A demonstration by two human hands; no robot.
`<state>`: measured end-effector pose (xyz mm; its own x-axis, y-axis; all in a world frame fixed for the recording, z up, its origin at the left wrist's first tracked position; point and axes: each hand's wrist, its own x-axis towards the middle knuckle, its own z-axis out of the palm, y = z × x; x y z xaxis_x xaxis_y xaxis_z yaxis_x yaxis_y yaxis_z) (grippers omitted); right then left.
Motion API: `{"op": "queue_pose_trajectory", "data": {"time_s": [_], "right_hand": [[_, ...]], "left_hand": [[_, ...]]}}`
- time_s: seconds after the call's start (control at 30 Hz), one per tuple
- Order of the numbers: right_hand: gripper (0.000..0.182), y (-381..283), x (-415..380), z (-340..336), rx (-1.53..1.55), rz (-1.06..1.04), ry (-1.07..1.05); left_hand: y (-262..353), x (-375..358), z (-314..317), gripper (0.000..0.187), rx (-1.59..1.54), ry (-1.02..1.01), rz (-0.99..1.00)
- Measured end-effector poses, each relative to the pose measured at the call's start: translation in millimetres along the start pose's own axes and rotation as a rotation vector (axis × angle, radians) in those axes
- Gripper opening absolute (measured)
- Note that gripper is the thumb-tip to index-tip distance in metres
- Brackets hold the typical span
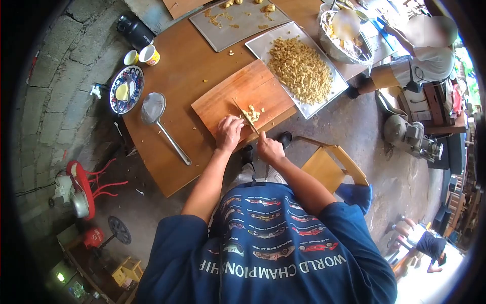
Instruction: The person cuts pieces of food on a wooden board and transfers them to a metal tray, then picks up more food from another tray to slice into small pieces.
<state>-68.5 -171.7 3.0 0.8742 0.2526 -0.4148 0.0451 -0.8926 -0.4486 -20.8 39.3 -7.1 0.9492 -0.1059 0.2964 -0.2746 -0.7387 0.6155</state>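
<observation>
Fingers of the left hand (229, 130) are bending and bunching close together just beside the blade; whether they are pinching a piece underneath is hidden. Those of the right hand (270, 147) are closing round the knife's handle. Beneath the work, a broad brown wooden table (177, 66) is bearing everything. Toward two o'clock from the hands, a flat silvery metal tray (338, 83) is holding a heap of small golden-brown bits (301, 68). At twelve o'clock, a thick reddish-brown rectangular wooden board (217, 101) is lying at a slant near the table's edge. Across it, a long, narrow-bladed knife (245, 115) is pointing toward eleven o'clock. Small pale-yellow chopped pieces (253, 113) are lying mostly on the blade's right, toward one o'clock. Good cutting here is probably depending on tucking the left fingertips back, letting the knuckles guide the blade, and cutting evenly with short strokes.
</observation>
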Motion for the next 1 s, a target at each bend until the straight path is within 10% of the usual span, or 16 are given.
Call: {"op": "queue_pose_trajectory", "data": {"time_s": [1.0], "right_hand": [[0.051,-26.8,13.5,5.7,-0.267,0.003,-0.02]], "left_hand": [[-18.2,-3.7,9.7,0.01,-0.117,-0.005,0.017]]}}
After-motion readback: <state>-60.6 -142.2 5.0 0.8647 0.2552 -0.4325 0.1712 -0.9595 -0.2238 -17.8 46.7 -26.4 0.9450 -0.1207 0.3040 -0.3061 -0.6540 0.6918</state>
